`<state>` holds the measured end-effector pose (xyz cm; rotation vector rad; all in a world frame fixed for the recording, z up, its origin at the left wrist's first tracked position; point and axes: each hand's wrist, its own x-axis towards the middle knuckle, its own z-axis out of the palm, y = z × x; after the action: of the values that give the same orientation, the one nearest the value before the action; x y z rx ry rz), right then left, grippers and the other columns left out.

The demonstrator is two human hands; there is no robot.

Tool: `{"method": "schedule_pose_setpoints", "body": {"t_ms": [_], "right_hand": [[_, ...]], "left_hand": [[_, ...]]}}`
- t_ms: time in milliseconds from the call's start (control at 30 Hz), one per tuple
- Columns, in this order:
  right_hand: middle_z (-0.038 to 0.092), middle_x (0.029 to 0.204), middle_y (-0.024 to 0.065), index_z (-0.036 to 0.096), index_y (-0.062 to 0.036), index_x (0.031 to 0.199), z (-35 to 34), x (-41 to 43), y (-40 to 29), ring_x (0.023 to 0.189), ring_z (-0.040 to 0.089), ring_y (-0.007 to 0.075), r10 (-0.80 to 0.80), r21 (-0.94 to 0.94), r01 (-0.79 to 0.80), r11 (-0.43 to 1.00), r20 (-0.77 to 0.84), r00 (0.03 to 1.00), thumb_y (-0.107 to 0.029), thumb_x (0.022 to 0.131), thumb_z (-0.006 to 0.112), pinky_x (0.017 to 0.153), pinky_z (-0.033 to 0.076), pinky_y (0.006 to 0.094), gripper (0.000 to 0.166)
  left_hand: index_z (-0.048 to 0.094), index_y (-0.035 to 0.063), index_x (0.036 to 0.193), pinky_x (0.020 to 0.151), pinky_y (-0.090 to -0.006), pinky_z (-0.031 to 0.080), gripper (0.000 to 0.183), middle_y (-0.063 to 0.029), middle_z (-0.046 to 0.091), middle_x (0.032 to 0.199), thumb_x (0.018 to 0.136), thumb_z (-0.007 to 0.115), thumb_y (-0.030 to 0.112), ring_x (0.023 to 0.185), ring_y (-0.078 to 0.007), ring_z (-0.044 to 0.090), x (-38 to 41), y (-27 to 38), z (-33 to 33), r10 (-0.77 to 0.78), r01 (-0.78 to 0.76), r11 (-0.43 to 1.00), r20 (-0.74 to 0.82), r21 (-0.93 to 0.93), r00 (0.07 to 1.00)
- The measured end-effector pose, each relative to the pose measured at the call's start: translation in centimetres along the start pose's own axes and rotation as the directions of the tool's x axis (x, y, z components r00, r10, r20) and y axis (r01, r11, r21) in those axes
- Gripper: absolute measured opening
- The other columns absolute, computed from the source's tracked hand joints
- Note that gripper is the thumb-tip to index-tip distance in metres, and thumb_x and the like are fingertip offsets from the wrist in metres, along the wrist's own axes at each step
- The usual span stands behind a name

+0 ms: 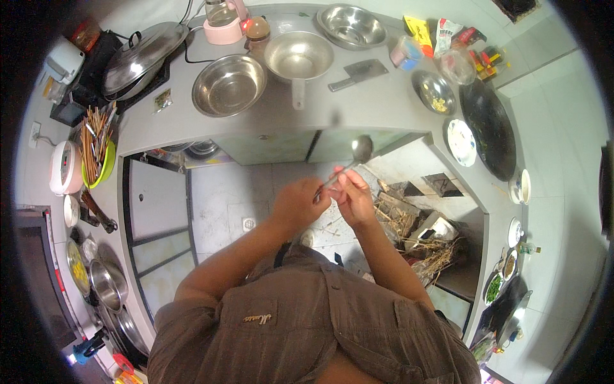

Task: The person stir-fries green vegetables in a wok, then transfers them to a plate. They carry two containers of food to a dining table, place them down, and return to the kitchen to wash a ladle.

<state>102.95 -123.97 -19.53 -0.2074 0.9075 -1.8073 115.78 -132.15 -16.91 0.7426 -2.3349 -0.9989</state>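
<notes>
A metal ladle is held above the floor, in front of my body, its round bowl pointing up and to the right. My left hand, a little blurred, is closed around the lower end of the ladle's handle. Farther up the handle, close to the bowl, the fingers of my right hand pinch it. On the counter ahead lie a wide steel basin, a metal pan with a flat handle and a cleaver.
The grey counter wraps around me on three sides. A black wok sits at right, beside a steel bowl with chopped pale pieces. Firewood and straw are heaped below. At left are chopsticks in a green basket and a lidded wok.
</notes>
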Motion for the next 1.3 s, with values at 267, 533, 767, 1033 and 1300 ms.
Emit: {"method": "schedule_pose_setpoints", "body": {"t_ms": [267, 533, 767, 1033, 1300], "right_hand": [[0.061, 0.08, 0.0078, 0.059, 0.0012, 0.093, 0.8, 0.0, 0.0, 0.067, 0.061, 0.0157, -0.002, -0.351, -0.024, 0.936, -0.074, 0.997, -0.007, 0.08, 0.061, 0.061, 0.052, 0.0271, 0.016], [0.061, 0.078, 0.0082, 0.059, 0.0017, 0.094, 0.9, -0.5, 0.9, 0.065, 0.061, 0.0156, 0.063, -0.435, -0.088, 0.896, -0.072, 0.995, -0.007, 0.079, 0.061, 0.06, 0.052, 0.0283, 0.017], [0.06, 0.077, 0.0082, 0.058, 0.0021, 0.093, 2.0, -0.4, 1.2, 0.065, 0.061, 0.016, 0.153, -0.405, -0.168, 0.899, -0.068, 0.986, -0.01, 0.08, 0.06, 0.059, 0.053, 0.0293, 0.017], [0.061, 0.077, 0.0104, 0.057, 0.0032, 0.094, 3.2, -0.6, 1.7, 0.065, 0.061, 0.0183, 0.242, -0.44, -0.236, 0.866, -0.043, 0.969, -0.009, 0.08, 0.059, 0.061, 0.054, 0.0319, 0.018], [0.061, 0.074, 0.0086, 0.059, 0.0032, 0.091, 3.5, -0.7, 2.6, 0.061, 0.06, 0.0159, 0.263, -0.581, -0.234, 0.78, -0.034, 0.964, -0.005, 0.079, 0.057, 0.055, 0.052, 0.0278, 0.014]], "left_hand": [[0.056, 0.0049, 0.068, 0.051, -0.0414, 0.042, 0.016, -0.0159, 0.056, 0.063, 0.069, 0.058, 0.021, 0.058, -0.0345, 0.055, 0.6, -0.8, -0.8, -0.139, 0.159, 0.982, 0.182, -0.102, 0.973], [0.056, 0.0036, 0.063, 0.049, -0.0404, 0.04, 0.018, -0.0168, 0.054, 0.059, 0.068, 0.058, 0.021, 0.054, -0.0341, 0.053, -0.3, -2.7, -0.9, -0.052, 0.07, 0.995, 0.22, -0.075, 0.974], [0.056, 0.0039, 0.065, 0.049, -0.0404, 0.04, 0.016, -0.017, 0.054, 0.06, 0.072, 0.054, 0.018, 0.055, -0.0347, 0.053, -1.7, -3.6, -1.8, -0.123, 0.204, 0.944, 0.296, -0.26, 0.947], [0.057, 0.0034, 0.074, 0.054, -0.0323, 0.047, 0.02, -0.0125, 0.061, 0.064, 0.082, 0.047, 0.019, 0.055, -0.0222, 0.061, -2.7, -4.3, -3.0, -0.094, 0.131, 0.988, 0.369, -0.077, 0.925], [0.059, 0.0019, 0.079, 0.054, -0.0315, 0.047, 0.016, -0.0101, 0.061, 0.062, 0.077, 0.048, 0.014, 0.053, -0.0168, 0.06, -2.9, -4.9, -3.3, -0.229, 0.476, 0.809, 0.56, -0.345, 0.796]]}}
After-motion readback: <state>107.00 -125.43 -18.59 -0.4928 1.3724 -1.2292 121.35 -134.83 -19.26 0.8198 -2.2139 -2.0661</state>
